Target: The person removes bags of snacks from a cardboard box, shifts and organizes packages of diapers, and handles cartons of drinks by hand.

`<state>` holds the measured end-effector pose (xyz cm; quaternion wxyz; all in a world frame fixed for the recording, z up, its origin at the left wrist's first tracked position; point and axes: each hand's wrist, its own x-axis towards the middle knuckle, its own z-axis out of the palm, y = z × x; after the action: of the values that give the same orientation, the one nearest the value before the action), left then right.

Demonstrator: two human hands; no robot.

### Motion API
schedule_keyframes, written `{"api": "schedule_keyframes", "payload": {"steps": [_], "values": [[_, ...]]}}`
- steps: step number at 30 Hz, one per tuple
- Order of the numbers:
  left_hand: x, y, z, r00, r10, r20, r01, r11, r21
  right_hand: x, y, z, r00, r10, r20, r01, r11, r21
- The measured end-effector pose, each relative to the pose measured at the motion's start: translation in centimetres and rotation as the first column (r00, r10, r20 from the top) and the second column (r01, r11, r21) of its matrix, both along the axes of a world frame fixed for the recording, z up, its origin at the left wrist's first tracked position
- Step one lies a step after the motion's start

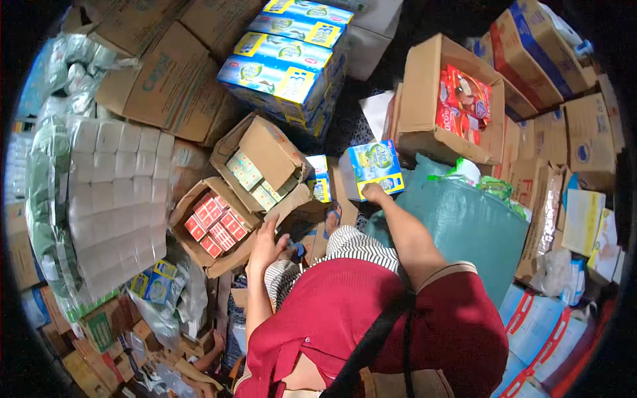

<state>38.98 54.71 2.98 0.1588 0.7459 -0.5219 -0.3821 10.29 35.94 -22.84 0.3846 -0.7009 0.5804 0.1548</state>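
My right hand (377, 194) grips the near edge of a blue, white and yellow printed box (375, 166), with most of its fingers hidden. The box sits tilted beside a green sack (464, 212). My left hand (267, 244) holds nothing; its fingers are apart, next to an opened carton (229, 266) of small red and white boxes (215, 224). Just behind that, another opened carton (265, 149) contains pale green and yellow small boxes (247, 174). Between these cartons and my right hand stands a second blue and yellow box (320, 179), partly covered.
Blue and yellow multipacks (279, 66) are stacked at the back. A carton (415, 99) with red packets (464, 106) stands back right. Wrapped white rolls (119, 179) rise at left, and more cartons (587, 132) line the right. Another person's arm (212, 351) shows at lower left.
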Motion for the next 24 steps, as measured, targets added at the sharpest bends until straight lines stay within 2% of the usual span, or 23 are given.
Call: {"api": "schedule_keyframes", "payload": {"steps": [2, 5, 9, 12, 13, 16, 18, 19, 22, 23, 24], "values": [[0.3, 1.0, -0.4, 1.0, 0.012, 0.022, -0.012, 1.0, 0.009, 0.3, -0.3, -0.1, 0.998, 0.052, -0.026, -0.052, 0.998, -0.028], [0.5, 2.4, -1.3, 0.998, 0.001, 0.061, -0.003, 0.999, 0.035, 1.4, -0.4, 0.4, 0.998, 0.018, 0.065, -0.016, 0.999, -0.039], [0.8, 2.9, -2.5, 1.0, -0.009, -0.02, 0.011, 0.996, 0.091, 3.2, -0.7, 0.1, 0.987, -0.096, 0.127, 0.086, 0.993, 0.085], [1.1, 2.5, -2.7, 0.996, -0.039, -0.081, 0.045, 0.996, 0.074, 4.0, 0.0, 0.6, 0.987, -0.119, 0.111, 0.116, 0.993, 0.033], [1.4, 2.5, -3.4, 0.995, -0.091, -0.043, 0.094, 0.994, 0.061, 4.2, 0.4, 0.4, 0.984, -0.134, 0.116, 0.133, 0.991, 0.017], [2.3, 1.6, -4.3, 0.981, -0.166, -0.095, 0.173, 0.983, 0.063, 3.5, 2.4, 0.1, 0.975, -0.188, 0.116, 0.192, 0.981, -0.02], [2.6, 0.9, -4.6, 0.966, -0.248, -0.068, 0.253, 0.964, 0.077, 2.9, 3.6, 0.1, 0.974, -0.194, 0.114, 0.2, 0.979, -0.042], [2.9, 0.6, -4.9, 0.957, -0.284, -0.06, 0.287, 0.955, 0.068, 2.5, 4.0, 1.1, 0.974, -0.199, 0.11, 0.199, 0.98, 0.012], [3.9, -1.3, -7.1, 0.915, -0.388, -0.112, 0.395, 0.917, 0.049, 1.2, 6.0, 4.3, 0.933, -0.346, 0.098, 0.347, 0.938, 0.007], [4.0, -2.3, -7.5, 0.893, -0.424, -0.149, 0.436, 0.898, 0.063, 0.9, 6.7, 3.9, 0.894, -0.444, 0.062, 0.445, 0.896, 0.007], [3.8, -3.2, -7.9, 0.87, -0.457, -0.186, 0.477, 0.876, 0.075, 0.3, 7.3, 3.0, 0.878, -0.471, 0.081, 0.471, 0.882, 0.024]]}}
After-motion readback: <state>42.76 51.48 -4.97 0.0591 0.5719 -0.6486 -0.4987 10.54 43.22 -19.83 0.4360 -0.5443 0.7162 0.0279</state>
